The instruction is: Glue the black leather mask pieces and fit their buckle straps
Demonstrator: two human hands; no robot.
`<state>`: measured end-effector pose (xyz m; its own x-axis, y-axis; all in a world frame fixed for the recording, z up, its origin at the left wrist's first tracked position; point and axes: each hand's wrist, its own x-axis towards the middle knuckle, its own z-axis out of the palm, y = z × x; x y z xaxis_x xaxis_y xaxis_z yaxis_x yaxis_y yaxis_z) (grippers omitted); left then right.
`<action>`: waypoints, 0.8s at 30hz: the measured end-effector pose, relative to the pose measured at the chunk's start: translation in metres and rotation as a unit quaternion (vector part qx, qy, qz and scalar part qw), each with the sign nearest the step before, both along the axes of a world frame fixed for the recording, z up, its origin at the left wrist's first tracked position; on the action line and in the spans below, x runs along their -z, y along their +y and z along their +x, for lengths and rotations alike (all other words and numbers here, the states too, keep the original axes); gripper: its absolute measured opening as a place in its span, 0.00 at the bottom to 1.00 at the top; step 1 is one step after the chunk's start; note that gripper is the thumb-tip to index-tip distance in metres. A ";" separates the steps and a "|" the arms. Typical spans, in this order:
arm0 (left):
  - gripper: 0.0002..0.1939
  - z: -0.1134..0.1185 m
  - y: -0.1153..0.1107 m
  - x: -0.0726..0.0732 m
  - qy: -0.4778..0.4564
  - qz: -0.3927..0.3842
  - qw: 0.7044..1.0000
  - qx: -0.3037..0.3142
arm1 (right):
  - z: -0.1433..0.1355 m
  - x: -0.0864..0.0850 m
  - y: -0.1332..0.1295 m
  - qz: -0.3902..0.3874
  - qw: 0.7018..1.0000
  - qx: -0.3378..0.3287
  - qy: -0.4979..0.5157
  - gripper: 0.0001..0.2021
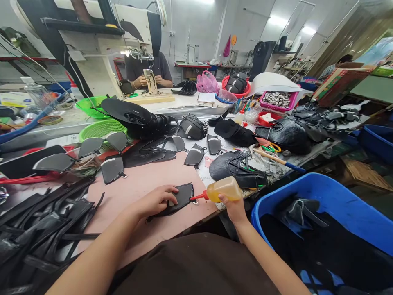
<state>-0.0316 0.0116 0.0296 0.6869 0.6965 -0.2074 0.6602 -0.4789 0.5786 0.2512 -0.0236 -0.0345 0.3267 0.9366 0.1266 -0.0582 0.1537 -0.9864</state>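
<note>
A sewing workshop, busy and cluttered: industrial sewing machine (144, 53) up front with a worker (153, 69) behind it, cut black pieces (112, 169) strewn over the bench (147, 180), baskets (100, 130), scissors (270, 146), blue bin (337, 200) of scraps.

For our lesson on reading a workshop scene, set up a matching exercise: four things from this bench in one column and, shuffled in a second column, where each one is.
Things
1. squeeze bottle
2. black leather piece
3. pink tray
4. blue tub

Places
A. under the left hand, on the pink mat
B. beside the bench, to the person's right
C. in the right hand, red nozzle at the piece's edge
D. far side of the bench, holding small metal parts

Pairs: 1-C, 2-A, 3-D, 4-B
</note>
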 end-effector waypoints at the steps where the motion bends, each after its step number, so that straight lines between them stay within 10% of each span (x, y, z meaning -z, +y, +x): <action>1: 0.26 0.000 0.000 0.000 0.000 0.000 1.000 0.000 | -0.001 -0.001 -0.002 0.000 1.000 -0.001 -0.001 0.23; 24: 0.25 -0.002 0.001 0.007 -0.013 0.000 1.000 0.000 | -0.001 -0.010 -0.002 0.010 0.999 0.021 -0.027 0.26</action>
